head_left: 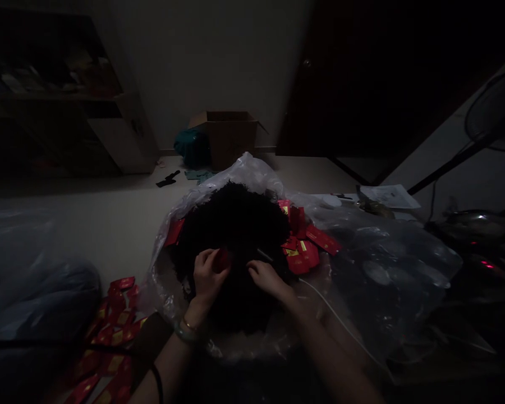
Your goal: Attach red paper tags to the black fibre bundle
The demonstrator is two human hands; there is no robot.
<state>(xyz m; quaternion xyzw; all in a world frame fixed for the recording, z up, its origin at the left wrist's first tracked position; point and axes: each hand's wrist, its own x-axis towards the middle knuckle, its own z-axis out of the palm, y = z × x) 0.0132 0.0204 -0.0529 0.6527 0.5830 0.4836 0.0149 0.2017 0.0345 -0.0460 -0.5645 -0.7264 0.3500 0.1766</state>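
Observation:
A large heap of black, curly-looking stuff (235, 219) fills a clear plastic bag (162, 280) in front of me. Over its near part, my left hand (208, 275) has its fingers closed on a small red packet (221, 260). To the right, my right hand (267, 278) hovers over or rests on the heap, fingers curled together; what they hold, if anything, is lost in the dark. Just beyond its fingertips shows a thin greyish strip (265, 255). More red packets (305, 255) with gold patches lie against the heap's right side.
Many red packets (118, 314) are piled at lower left beside a dark bundle (46, 297). Clear plastic sheeting (387, 264) spreads on the right. A white cable (340, 317) runs past my right arm. An open cardboard box (231, 137) stands by the wall; a fan (494, 112) is at right.

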